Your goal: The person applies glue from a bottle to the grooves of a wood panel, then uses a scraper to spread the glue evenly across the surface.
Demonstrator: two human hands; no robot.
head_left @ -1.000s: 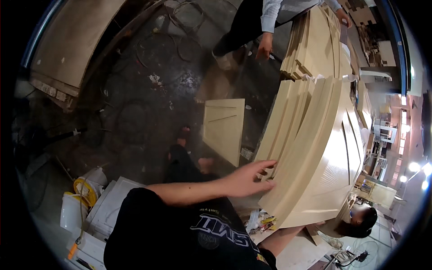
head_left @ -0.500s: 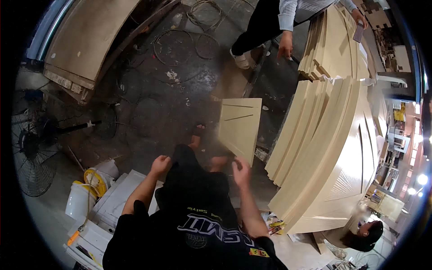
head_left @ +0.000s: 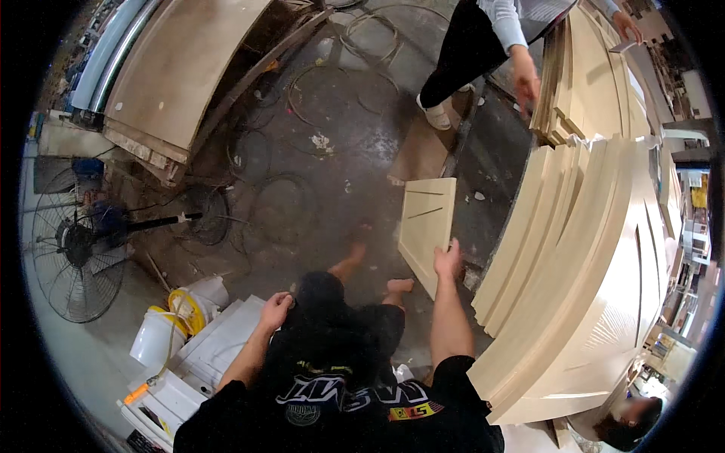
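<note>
A cream-coloured door panel (head_left: 427,219) with narrow dark grooves stands upright on the floor, ahead and a little to the right of me. My right hand (head_left: 448,259) has its fingers closed around the panel's right edge. On the other side, my left hand (head_left: 278,308) is held in the air beside my dark shorts, its fingers curled; what is in them, if anything, is hidden. To my right rises a stack of similar cream panels (head_left: 563,279), leaning side by side.
Ahead, another person (head_left: 522,79) stands by further panels. A fan (head_left: 79,245) and white buckets (head_left: 157,336) are on my left. Cables (head_left: 370,38) coil over the floor. Brown boards (head_left: 177,72) lie at the far left. A second person (head_left: 630,419) is low right.
My right hand has moved forward from below the panel onto its right edge. My left hand stays curled. The view has shifted, and the person ahead has lowered one hand toward the panels.
</note>
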